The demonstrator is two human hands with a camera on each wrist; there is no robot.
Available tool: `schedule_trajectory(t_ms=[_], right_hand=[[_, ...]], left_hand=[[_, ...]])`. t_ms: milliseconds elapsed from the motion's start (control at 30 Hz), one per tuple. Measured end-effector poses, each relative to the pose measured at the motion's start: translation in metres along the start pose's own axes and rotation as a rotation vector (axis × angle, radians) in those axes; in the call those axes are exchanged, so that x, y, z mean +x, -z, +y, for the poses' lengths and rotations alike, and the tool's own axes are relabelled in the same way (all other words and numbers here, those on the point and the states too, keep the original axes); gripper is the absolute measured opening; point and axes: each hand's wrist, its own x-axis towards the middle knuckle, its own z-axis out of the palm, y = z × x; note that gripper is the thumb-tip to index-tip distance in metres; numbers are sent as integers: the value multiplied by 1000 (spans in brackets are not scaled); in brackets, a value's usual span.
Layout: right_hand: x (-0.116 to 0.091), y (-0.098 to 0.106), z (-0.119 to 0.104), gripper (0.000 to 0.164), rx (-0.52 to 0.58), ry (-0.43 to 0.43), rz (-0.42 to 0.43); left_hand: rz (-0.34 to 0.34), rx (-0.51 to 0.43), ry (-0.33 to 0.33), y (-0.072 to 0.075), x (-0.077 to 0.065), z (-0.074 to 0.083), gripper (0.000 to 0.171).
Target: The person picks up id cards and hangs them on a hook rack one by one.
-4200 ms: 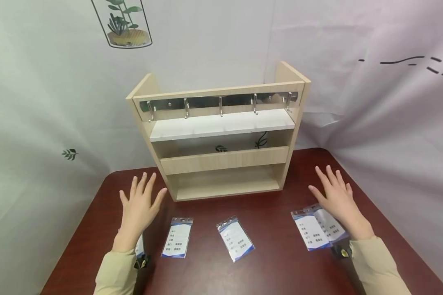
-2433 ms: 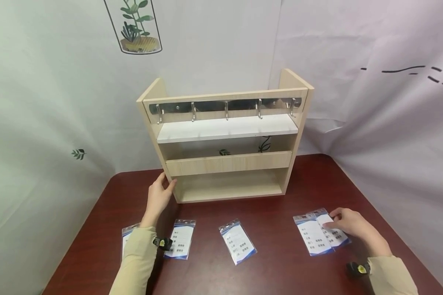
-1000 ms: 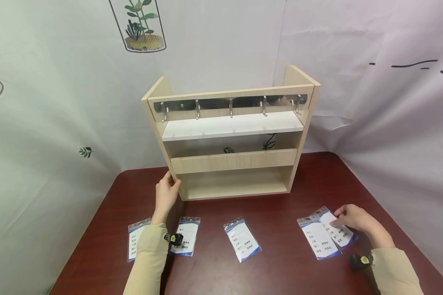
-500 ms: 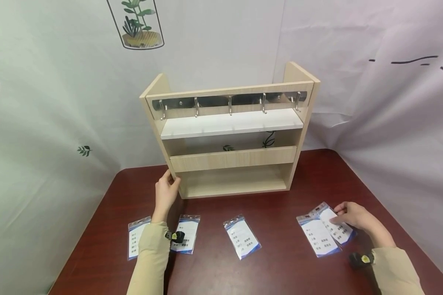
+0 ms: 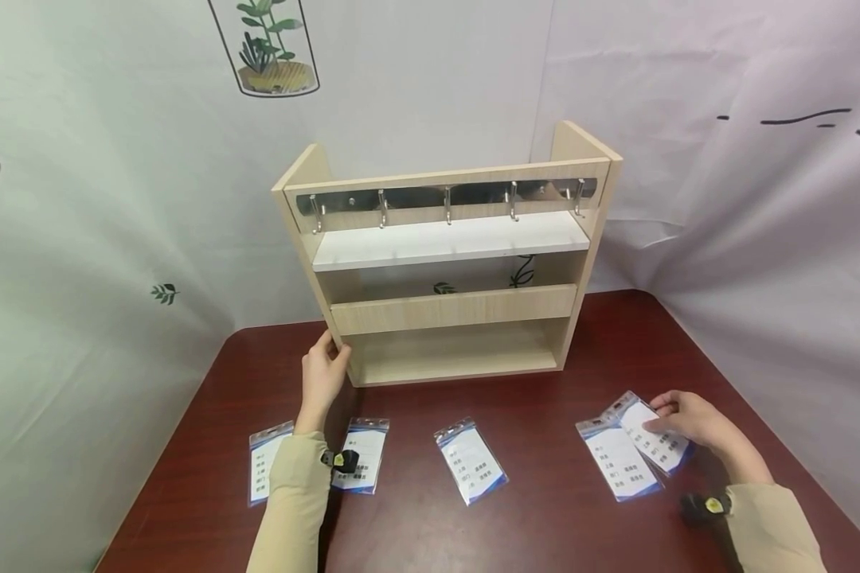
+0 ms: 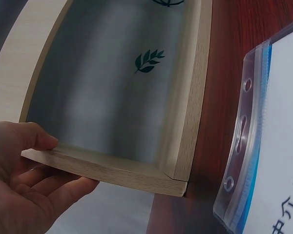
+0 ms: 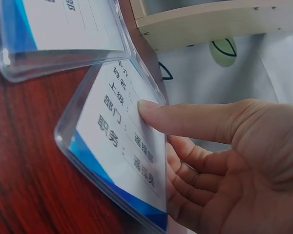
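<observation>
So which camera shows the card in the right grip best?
The right wrist view: the card is close up with big printing, and the right grip pinches its edge. The head view shows it small, partly covered. The left wrist view doesn't show it, just another card.

soft, bright light fills the head view, tinting the backdrop point(image 5: 430, 87) green at left and pinkish at right, with a pale sheen on the counter point(image 5: 408, 537). the wrist views are dimmer, the left one curving the edges of the cabinet point(image 6: 107, 174).
</observation>
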Motion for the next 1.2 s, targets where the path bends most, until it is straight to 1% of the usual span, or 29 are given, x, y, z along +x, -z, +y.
schedule_trajectory(t_ms=[233, 500, 733, 967, 1100, 1200], right_hand=[[2, 0, -1, 48, 26, 7, -9], [2, -1, -5, 37, 75, 55, 43], [2, -1, -10, 35, 146, 88, 89], [1, 3, -27, 41, 205, 75, 147], [1, 5, -38, 44, 237, 82, 189], [2, 8, -46, 45, 284, 89, 232]], left_hand=[[-12, -8, 8, 0, 1, -2, 18], [-3, -11, 5, -1, 1, -4, 20], [-6, -13, 5, -2, 1, -5, 23], [-6, -32, 6, -1, 1, -3, 24], [-9, -30, 13, -1, 0, -3, 24], [-11, -27, 19, -1, -1, -3, 24]])
